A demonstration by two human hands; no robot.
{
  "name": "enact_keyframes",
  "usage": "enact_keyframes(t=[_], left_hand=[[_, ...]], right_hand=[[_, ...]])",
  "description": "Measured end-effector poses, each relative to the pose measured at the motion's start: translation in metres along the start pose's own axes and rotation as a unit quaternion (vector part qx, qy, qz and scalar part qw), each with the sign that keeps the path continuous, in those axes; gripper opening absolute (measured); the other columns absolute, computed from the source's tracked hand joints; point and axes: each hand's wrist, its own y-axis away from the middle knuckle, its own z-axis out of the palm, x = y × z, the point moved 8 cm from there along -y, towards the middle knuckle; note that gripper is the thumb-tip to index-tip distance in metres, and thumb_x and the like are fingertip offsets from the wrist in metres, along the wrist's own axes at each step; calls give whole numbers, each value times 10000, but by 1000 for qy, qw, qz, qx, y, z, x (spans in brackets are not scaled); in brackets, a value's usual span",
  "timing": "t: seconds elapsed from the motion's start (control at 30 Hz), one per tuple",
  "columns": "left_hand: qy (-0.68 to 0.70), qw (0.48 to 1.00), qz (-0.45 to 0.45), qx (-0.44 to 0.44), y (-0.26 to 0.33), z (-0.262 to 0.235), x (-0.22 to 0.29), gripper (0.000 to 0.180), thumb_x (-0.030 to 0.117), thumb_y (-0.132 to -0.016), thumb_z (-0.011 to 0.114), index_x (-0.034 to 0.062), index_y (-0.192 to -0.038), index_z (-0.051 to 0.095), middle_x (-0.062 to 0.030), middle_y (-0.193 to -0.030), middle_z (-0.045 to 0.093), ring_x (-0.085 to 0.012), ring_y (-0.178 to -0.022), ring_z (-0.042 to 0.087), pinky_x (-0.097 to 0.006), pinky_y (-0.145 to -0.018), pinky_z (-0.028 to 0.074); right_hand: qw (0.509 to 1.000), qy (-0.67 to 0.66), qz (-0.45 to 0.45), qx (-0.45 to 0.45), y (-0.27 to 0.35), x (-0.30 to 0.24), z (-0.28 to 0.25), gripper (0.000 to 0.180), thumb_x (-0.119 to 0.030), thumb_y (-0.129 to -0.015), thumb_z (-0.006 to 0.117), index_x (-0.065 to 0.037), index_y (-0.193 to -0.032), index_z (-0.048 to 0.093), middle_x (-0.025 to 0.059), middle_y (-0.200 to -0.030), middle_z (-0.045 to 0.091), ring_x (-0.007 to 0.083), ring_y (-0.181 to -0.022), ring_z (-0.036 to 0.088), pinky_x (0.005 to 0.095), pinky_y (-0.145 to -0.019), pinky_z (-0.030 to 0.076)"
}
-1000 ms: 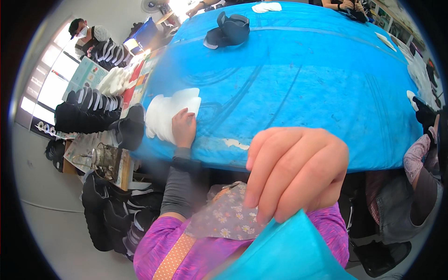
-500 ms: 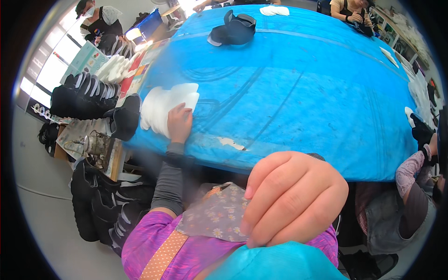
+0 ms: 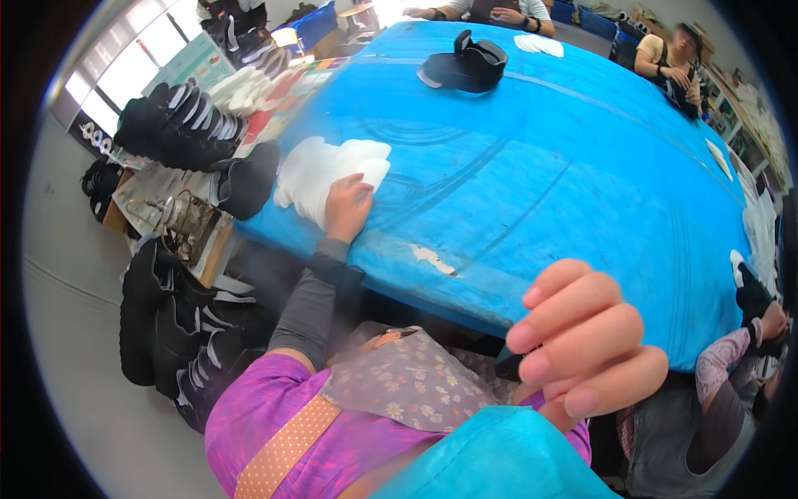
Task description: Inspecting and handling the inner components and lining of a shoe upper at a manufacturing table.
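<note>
My left hand [image 3: 347, 208] rests on the near right side of a spread stack of white shoe insoles [image 3: 320, 172] at the table's left. Its fingers are a little bent and lie on the top pieces; no piece is lifted. Large and close in front, my right hand [image 3: 586, 341] hangs in the air with fingers loosely curled and apart, nothing visible in them. Just below it is turquoise cloth [image 3: 499, 457], very near the camera. A black shoe upper [image 3: 249, 179] sits left of the insoles. Another black shoe upper [image 3: 467, 66] lies at the table's far side.
Blue sheeting covers the large table [image 3: 532, 191], torn near its front edge. Black shoe uppers stand in a row [image 3: 179, 125] at left and hang in a bunch [image 3: 179, 316] below. A metal machine [image 3: 184, 218] is beside them. Co-workers sit at the far side and right [image 3: 673, 66].
My right hand has uncurled from a tight closed shape, its fingers now apart, and moved slightly right. My left hand stays on the insoles. The whole view has shifted and tilted.
</note>
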Motion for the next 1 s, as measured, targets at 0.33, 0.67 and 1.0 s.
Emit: enact_keyframes(t=[0.33,0.67,1.0], left_hand=[[-15,1000,-10,-2,0,0,-4,87,132,-839,725,119,-915,764,-56,-1205,687,-307,-1153,578,-408,-984,475],[-4,1000,-22,-7,-1,0,-3,94,126,-835,725,120,-918,768,-52,-1217,687,-300,-1167,580,-402,-1002,473],[-22,1000,-9,17,5,-6,-6,95,132,-811,715,155,-893,756,-26,-1203,687,-293,-1147,583,-411,-970,487]], right_hand=[[936,-326,68,-115,-2,34,26,139,-78,-933,693,28,-1022,688,159,-1002,706,316,-855,670,395,-736,531],[949,-290,65,-106,-5,39,17,72,-58,-914,708,1,-927,669,128,-903,693,295,-762,655,386,-678,515],[985,-70,-153,-41,20,-21,14,87,-160,-971,583,-131,-1008,509,-15,-893,675,159,-815,650,335,-724,509]])
